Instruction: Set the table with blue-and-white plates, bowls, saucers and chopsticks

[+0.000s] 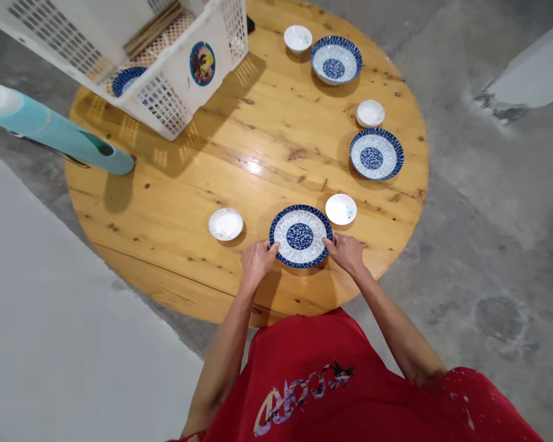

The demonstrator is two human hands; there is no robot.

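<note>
A blue-and-white patterned plate (300, 216) is between my two hands, near the front edge of the round wooden table (203, 264). My left hand (257, 261) grips its left rim, thumb on top. On the opposite rim my right hand (346, 250) holds it the same way; the fingers underneath are hidden. Just behind my right hand stands a small white bowl (341, 209). Another small white bowl (226, 224) sits to the left of my left hand. Whether the plate touches the tabletop I cannot tell.
A white plastic basket (166, 104) with a blue-rimmed dish (128, 80) inside stands at the back left. Near it rises a turquoise cylinder (87, 144). Along the right side are patterned dishes (376, 154) (336, 59) and small white bowls (370, 113) (298, 38).
</note>
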